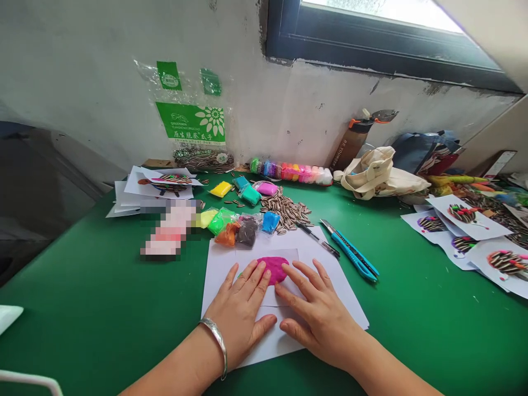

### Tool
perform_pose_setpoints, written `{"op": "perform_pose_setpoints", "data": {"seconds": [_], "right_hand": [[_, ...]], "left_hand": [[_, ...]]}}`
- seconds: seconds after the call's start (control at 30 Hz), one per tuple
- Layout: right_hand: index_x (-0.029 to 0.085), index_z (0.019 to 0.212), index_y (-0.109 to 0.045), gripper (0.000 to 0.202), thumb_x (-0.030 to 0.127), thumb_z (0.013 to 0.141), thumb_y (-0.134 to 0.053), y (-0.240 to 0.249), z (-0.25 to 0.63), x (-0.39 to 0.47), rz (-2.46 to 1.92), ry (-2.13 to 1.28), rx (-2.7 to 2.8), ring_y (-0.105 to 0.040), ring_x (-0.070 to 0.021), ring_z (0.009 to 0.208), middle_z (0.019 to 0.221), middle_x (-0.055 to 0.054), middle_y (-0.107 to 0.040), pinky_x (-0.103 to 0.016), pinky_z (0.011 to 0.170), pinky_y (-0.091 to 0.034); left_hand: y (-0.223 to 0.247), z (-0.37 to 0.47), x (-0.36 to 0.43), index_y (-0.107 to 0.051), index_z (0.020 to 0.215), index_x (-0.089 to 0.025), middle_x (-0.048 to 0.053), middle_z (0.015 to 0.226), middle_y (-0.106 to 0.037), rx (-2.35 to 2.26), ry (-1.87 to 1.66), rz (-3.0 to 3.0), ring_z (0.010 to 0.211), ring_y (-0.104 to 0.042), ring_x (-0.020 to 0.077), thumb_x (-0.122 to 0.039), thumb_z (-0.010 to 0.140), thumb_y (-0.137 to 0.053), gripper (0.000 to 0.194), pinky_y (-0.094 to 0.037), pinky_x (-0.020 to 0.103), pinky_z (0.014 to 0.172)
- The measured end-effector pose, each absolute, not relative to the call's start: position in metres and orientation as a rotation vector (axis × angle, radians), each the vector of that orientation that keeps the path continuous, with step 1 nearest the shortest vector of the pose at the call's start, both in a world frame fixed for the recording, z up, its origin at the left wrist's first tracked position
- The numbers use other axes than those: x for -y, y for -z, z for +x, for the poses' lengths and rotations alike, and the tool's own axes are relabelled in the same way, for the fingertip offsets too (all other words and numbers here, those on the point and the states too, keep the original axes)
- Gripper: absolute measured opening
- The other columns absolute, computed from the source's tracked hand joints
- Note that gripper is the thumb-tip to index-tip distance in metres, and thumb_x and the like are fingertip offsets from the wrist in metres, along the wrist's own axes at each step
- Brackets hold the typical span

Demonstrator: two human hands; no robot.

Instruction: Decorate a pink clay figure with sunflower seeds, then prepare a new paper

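The scene is evenly lit, with daylight admitted by the window (pixel 383 12) at far right, its pane overexposed. Soft shadows are cast on the white paper (pixel 344 300). The left side is dimmed; one patch there is pixelated. Edges are stretched.

Pink clay (pixel 274 270) on white paper (pixel 284 333). Left hand (pixel 236 322) at its 7 o'clock, fingers flat on it; right hand (pixel 319 316) toward 5, fingertips at its edge. Seeds (pixel 286 210) at 1, pen (pixel 319 241) at 2.
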State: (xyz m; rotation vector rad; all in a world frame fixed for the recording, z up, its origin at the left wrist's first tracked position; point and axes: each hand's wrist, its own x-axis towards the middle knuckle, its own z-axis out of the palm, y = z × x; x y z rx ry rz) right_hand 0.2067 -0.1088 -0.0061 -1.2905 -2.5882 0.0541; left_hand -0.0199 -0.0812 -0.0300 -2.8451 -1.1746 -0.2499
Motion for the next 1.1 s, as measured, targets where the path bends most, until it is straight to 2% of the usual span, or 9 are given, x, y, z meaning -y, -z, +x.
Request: {"op": "perform_pose_setpoints", "data": {"seconds": [0.1,0.27,0.43,0.53,0.63,0.73,0.87,1.1], "right_hand": [[0.027,0.131,-0.051,0.044,0.041,0.090,-0.051,0.0055,0.2069,0.1098,-1.272,-0.045,2.589,-0.030,-0.0334,0.134,0.144,-0.008,-0.042,-0.064,0.108,-0.016],[0.026,0.129,-0.053,0.042,0.041,0.090,-0.051,0.0038,0.2060,0.1105,-1.257,-0.044,2.584,-0.032,-0.0329,0.133,0.142,-0.008,-0.045,-0.063,0.109,-0.015],[0.027,0.126,-0.056,0.038,0.040,0.091,-0.051,0.0034,0.2065,0.1111,-1.210,-0.082,2.556,-0.035,-0.0313,0.131,0.136,-0.006,-0.052,-0.062,0.110,-0.015],[0.025,0.131,-0.051,0.043,0.039,0.090,-0.052,0.0044,0.2096,0.1110,-1.230,-0.102,2.530,-0.034,-0.0314,0.132,0.141,-0.008,-0.045,-0.062,0.109,-0.019],[0.024,0.135,-0.047,0.047,0.038,0.091,-0.051,0.0056,0.2121,0.1102,-1.293,-0.109,2.489,-0.033,-0.0312,0.132,0.145,-0.010,-0.040,-0.061,0.108,-0.023],[0.025,0.133,-0.049,0.046,0.041,0.090,-0.051,0.0067,0.2117,0.1092,-1.293,-0.129,2.526,-0.034,-0.0321,0.131,0.141,-0.009,-0.045,-0.063,0.108,-0.021],[0.026,0.132,-0.051,0.045,0.042,0.090,-0.051,0.0072,0.2103,0.1082,-1.298,-0.136,2.543,-0.033,-0.0326,0.131,0.139,-0.008,-0.047,-0.063,0.108,-0.020],[0.026,0.135,-0.048,0.048,0.045,0.091,-0.048,0.0066,0.2118,0.1077,-1.325,-0.167,2.535,-0.031,-0.0314,0.133,0.143,-0.008,-0.042,-0.061,0.109,-0.021]], "left_hand": [[0.0300,-0.0197,0.0806,-0.033,0.144,-0.016,0.010,0.150,-0.033,1.175,0.251,-2.853,0.140,-0.023,0.0256,-0.056,0.094,-0.032,0.064,-0.007,0.046,0.115],[0.0299,-0.0196,0.0806,-0.033,0.144,-0.016,0.010,0.151,-0.032,1.168,0.241,-2.837,0.141,-0.021,0.0243,-0.056,0.095,-0.030,0.064,0.001,0.044,0.114],[0.0298,-0.0195,0.0804,-0.033,0.144,-0.016,0.010,0.151,-0.032,1.160,0.231,-2.839,0.141,-0.021,0.0246,-0.056,0.095,-0.031,0.064,0.001,0.044,0.114],[0.0292,-0.0192,0.0801,-0.032,0.145,-0.016,0.010,0.151,-0.031,1.163,0.235,-2.845,0.141,-0.020,0.0248,-0.056,0.095,-0.031,0.064,0.000,0.045,0.114],[0.0279,-0.0191,0.0803,-0.026,0.147,-0.016,0.010,0.151,-0.030,1.180,0.249,-2.853,0.141,-0.020,0.0246,-0.055,0.095,-0.031,0.065,-0.003,0.045,0.115],[0.0267,-0.0194,0.0807,-0.021,0.148,-0.014,0.011,0.152,-0.028,1.201,0.281,-2.867,0.141,-0.020,0.0258,-0.055,0.094,-0.035,0.069,-0.011,0.046,0.115],[0.0259,-0.0200,0.0801,-0.021,0.148,-0.012,0.013,0.154,-0.024,1.246,0.342,-2.879,0.142,-0.017,0.0287,-0.056,0.092,-0.039,0.073,-0.022,0.049,0.113],[0.0231,-0.0275,0.0732,-0.037,0.142,-0.012,0.012,0.149,-0.035,1.368,0.411,-2.894,0.140,-0.023,0.0263,-0.030,0.097,-0.032,0.048,-0.029,0.050,0.111]]}}
